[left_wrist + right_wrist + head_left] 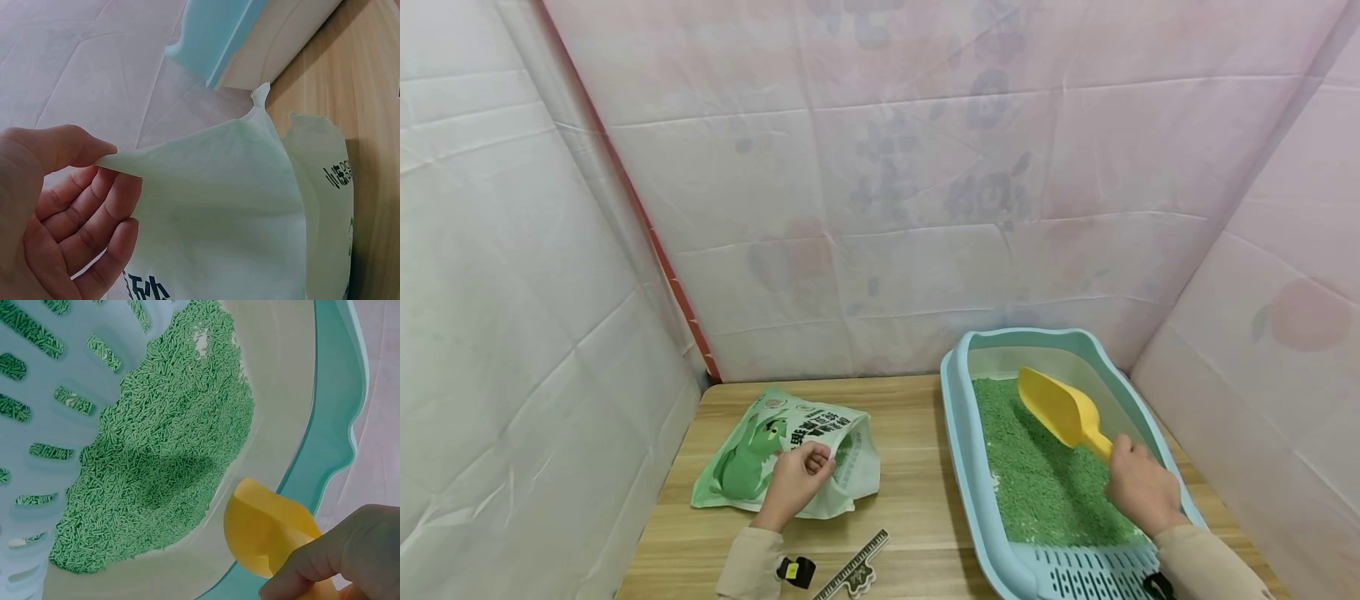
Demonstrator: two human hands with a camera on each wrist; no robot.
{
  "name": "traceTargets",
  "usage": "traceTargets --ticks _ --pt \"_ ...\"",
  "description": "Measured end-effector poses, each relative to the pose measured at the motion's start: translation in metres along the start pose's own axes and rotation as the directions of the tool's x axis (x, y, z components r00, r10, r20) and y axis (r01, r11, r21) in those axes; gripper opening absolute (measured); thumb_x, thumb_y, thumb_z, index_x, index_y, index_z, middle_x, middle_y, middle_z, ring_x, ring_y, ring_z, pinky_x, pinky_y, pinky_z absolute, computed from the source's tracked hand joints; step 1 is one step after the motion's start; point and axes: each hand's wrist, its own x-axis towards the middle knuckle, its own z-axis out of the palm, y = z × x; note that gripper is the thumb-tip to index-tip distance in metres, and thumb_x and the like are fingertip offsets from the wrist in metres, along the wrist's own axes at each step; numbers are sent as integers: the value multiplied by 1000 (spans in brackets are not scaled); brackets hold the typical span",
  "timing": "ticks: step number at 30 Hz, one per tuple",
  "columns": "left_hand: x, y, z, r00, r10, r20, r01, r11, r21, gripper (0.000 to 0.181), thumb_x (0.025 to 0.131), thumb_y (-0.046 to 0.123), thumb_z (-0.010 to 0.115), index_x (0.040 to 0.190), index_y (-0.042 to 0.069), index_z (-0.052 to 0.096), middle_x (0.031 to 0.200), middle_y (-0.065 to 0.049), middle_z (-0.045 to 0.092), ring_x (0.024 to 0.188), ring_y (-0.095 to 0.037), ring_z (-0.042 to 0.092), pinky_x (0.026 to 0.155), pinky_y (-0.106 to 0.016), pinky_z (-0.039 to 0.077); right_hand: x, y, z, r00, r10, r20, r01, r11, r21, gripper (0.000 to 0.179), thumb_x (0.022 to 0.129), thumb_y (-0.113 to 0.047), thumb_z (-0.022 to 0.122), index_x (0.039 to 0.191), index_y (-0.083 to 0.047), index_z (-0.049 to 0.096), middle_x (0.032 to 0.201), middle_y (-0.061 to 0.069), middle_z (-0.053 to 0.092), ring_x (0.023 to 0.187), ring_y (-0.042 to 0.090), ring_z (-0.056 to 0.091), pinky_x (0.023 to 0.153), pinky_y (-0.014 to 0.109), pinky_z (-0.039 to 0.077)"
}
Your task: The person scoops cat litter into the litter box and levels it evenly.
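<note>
In the head view a green and white cat litter bag [752, 467] lies on the left of the table, its mouth turned toward the right. My left hand [797, 479] pinches the edge of that mouth between thumb and fingers; the left wrist view shows the lifted bag edge [206, 150]. My right hand [1144, 487] grips the handle of a yellow scoop [1056, 406] above the blue litter box [958, 433]. Green pellet litter [169, 444] covers the box floor, with a few pale bits among it. Little of the scoop's inside shows in the right wrist view.
A slotted blue grate [1086, 571] spans the near end of the box. On the wooden table [917, 467], near its front, lies a ruler-like black and white strip [853, 567]. Hanging sheets [887, 208] enclose the back and both sides.
</note>
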Motion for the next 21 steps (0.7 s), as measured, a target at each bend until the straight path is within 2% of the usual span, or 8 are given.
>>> traceTargets --ticks 4,10,15,21 --pt "0 0 0 1000 -2 0 2 1000 -5 6 83 9 71 88 9 68 76 1 67 65 3 53 63 -17 49 -1 0 -1 1000 -10 -3 10 1000 -8 26 71 4 62 82 8 39 62 14 42 49 20 43 40 30 36" --pt "0 0 0 1000 -2 8 2 1000 -1 4 85 11 70 88 9 68 77 1 66 65 4 53 63 -17 49 1 0 -4 999 39 37 -39 999 8 16 74 0 56 81 7 43 61 11 43 49 20 42 41 31 35" --pt "1 -1 1 1000 8 4 -8 1000 -6 4 84 10 70 88 9 68 77 1 67 65 3 53 63 -17 49 1 0 -3 1000 29 -2 -29 999 14 10 75 -3 54 75 2 45 57 6 41 46 18 39 40 31 32" --pt "0 -2 1 1000 1 15 0 1000 -13 4 85 11 69 89 9 68 77 1 67 65 3 54 63 -17 49 2 0 -4 999 34 3 -34 999 36 13 79 -8 54 75 1 46 56 4 41 46 18 39 40 31 32"
